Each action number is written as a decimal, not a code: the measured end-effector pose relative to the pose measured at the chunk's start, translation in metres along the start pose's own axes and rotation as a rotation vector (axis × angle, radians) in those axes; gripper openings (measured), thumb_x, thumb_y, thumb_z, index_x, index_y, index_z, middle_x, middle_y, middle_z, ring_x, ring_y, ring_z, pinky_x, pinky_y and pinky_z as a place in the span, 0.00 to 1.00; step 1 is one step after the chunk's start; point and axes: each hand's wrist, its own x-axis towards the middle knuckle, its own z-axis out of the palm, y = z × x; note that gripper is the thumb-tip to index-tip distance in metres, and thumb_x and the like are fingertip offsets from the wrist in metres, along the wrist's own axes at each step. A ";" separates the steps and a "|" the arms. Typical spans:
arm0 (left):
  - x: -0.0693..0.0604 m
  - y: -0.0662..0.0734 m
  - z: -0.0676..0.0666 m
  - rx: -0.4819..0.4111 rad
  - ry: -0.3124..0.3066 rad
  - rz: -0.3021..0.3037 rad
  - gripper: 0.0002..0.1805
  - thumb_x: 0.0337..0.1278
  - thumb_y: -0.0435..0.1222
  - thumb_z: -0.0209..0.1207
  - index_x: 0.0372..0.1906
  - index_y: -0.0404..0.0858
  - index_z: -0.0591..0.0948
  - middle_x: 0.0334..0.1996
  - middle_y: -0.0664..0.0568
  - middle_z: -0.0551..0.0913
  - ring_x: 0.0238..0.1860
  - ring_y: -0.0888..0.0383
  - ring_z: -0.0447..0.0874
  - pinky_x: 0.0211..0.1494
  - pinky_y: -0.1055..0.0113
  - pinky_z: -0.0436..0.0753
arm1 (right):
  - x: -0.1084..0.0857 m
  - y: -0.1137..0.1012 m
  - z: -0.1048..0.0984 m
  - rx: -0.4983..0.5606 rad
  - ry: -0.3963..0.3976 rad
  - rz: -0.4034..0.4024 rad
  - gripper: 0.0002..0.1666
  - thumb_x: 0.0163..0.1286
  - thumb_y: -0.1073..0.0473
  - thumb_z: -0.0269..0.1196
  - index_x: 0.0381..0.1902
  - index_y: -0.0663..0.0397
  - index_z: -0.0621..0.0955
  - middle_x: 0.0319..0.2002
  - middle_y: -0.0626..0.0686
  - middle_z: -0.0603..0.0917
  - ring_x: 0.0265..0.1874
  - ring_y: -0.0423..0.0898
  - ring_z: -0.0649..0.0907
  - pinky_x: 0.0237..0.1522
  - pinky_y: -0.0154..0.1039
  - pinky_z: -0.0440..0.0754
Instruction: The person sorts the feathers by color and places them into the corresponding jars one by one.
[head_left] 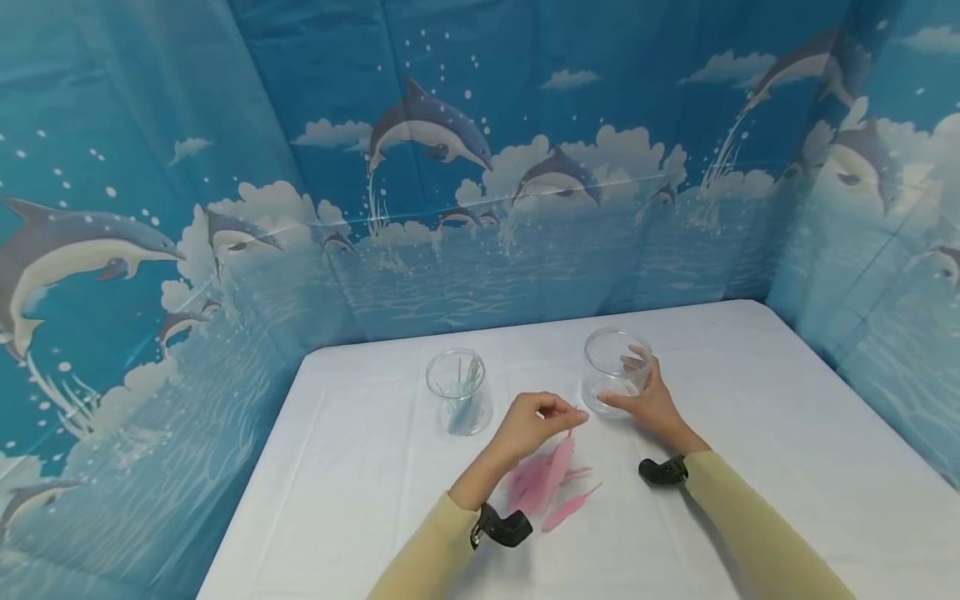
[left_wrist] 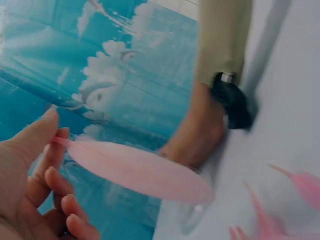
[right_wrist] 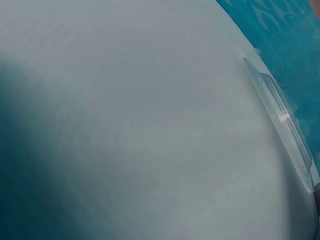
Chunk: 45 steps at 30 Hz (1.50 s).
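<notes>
My left hand [head_left: 528, 427] pinches a pink feather [left_wrist: 140, 170] by its quill between thumb and forefinger. In the left wrist view the other fingers are loosely curled and the feather's broad end points away. In the head view it hangs over a pile of pink feathers [head_left: 525, 485] on the table, partly hidden by my wrist. My right hand [head_left: 654, 408] grips the right side of a clear glass jar [head_left: 597, 379], thumb in front and fingers behind. No feather shows inside that jar. Only clear glass along the right edge appears in the right wrist view.
A second glass jar [head_left: 457, 385] stands to the left, with pale blue-green feathers [head_left: 467, 400] upright in it. One loose pink feather [head_left: 567, 510] lies near the pile. A white cloth covers the table [head_left: 337, 467]; a dolphin-printed curtain [head_left: 480, 275] surrounds its back and sides.
</notes>
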 end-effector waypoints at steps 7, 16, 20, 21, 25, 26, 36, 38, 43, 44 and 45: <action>0.057 0.025 0.003 -0.236 0.227 0.065 0.13 0.58 0.45 0.63 0.36 0.39 0.86 0.29 0.57 0.80 0.32 0.63 0.74 0.35 0.69 0.74 | -0.006 -0.008 -0.003 0.020 0.003 0.009 0.61 0.51 0.60 0.75 0.71 0.58 0.47 0.66 0.71 0.59 0.63 0.69 0.61 0.57 0.67 0.60; 0.121 0.023 0.024 -0.385 0.420 0.086 0.17 0.57 0.49 0.63 0.37 0.39 0.86 0.34 0.55 0.83 0.37 0.58 0.79 0.39 0.65 0.78 | 0.004 0.016 0.002 0.037 0.018 -0.029 0.62 0.50 0.57 0.76 0.72 0.49 0.48 0.66 0.66 0.61 0.63 0.64 0.63 0.59 0.63 0.62; 0.124 0.006 0.030 -0.320 0.399 0.037 0.16 0.57 0.48 0.63 0.44 0.43 0.86 0.36 0.58 0.82 0.36 0.60 0.76 0.38 0.65 0.77 | 0.005 0.017 0.006 0.019 0.020 -0.030 0.63 0.49 0.56 0.77 0.72 0.50 0.48 0.66 0.66 0.62 0.63 0.64 0.63 0.59 0.63 0.61; 0.122 0.001 0.030 -0.292 0.381 0.022 0.17 0.57 0.48 0.63 0.48 0.45 0.85 0.37 0.59 0.81 0.36 0.61 0.74 0.38 0.66 0.77 | 0.005 0.017 0.006 0.016 0.020 -0.032 0.63 0.49 0.56 0.77 0.72 0.50 0.48 0.66 0.66 0.61 0.63 0.65 0.63 0.59 0.63 0.61; 0.109 -0.016 0.023 -0.208 0.339 -0.037 0.23 0.57 0.49 0.63 0.57 0.49 0.80 0.38 0.60 0.77 0.36 0.62 0.72 0.37 0.68 0.76 | 0.006 0.019 0.005 0.000 0.023 -0.042 0.62 0.49 0.57 0.76 0.72 0.52 0.48 0.66 0.67 0.61 0.63 0.65 0.62 0.59 0.64 0.61; 0.106 -0.020 0.020 -0.197 0.337 -0.044 0.23 0.57 0.49 0.63 0.57 0.49 0.80 0.38 0.60 0.77 0.36 0.62 0.72 0.37 0.68 0.76 | 0.006 0.019 0.005 0.000 0.024 -0.045 0.62 0.49 0.57 0.76 0.72 0.53 0.49 0.66 0.68 0.61 0.63 0.65 0.62 0.59 0.64 0.61; 0.046 -0.057 -0.012 0.270 0.094 -0.138 0.19 0.57 0.55 0.60 0.39 0.44 0.85 0.32 0.60 0.80 0.31 0.63 0.76 0.35 0.67 0.76 | -0.007 -0.017 -0.002 0.033 -0.007 -0.042 0.59 0.51 0.63 0.74 0.71 0.59 0.49 0.65 0.71 0.60 0.63 0.68 0.61 0.59 0.64 0.60; 0.034 -0.060 -0.015 0.378 0.013 -0.171 0.19 0.56 0.57 0.60 0.35 0.46 0.84 0.28 0.62 0.80 0.28 0.64 0.75 0.31 0.68 0.75 | -0.006 -0.018 -0.002 0.028 -0.009 -0.042 0.59 0.52 0.63 0.74 0.71 0.59 0.49 0.65 0.71 0.60 0.63 0.68 0.61 0.59 0.64 0.60; 0.013 -0.065 -0.014 0.591 -0.137 -0.205 0.16 0.51 0.58 0.62 0.27 0.50 0.83 0.20 0.66 0.77 0.22 0.66 0.72 0.24 0.70 0.71 | -0.005 -0.019 -0.002 0.033 -0.010 -0.040 0.59 0.51 0.64 0.74 0.71 0.60 0.49 0.65 0.71 0.60 0.63 0.69 0.60 0.59 0.65 0.59; 0.010 -0.065 -0.013 0.614 -0.157 -0.209 0.16 0.50 0.57 0.63 0.25 0.51 0.82 0.19 0.66 0.76 0.21 0.66 0.71 0.23 0.70 0.70 | -0.005 -0.018 -0.002 0.039 -0.012 -0.040 0.60 0.51 0.64 0.74 0.71 0.60 0.48 0.65 0.71 0.60 0.63 0.69 0.60 0.59 0.66 0.58; 0.007 -0.066 -0.011 0.633 -0.171 -0.211 0.15 0.49 0.57 0.64 0.23 0.51 0.82 0.18 0.66 0.76 0.21 0.66 0.71 0.23 0.69 0.69 | -0.005 -0.016 -0.002 0.044 -0.015 -0.037 0.60 0.51 0.64 0.75 0.71 0.60 0.48 0.65 0.71 0.60 0.64 0.69 0.60 0.59 0.66 0.58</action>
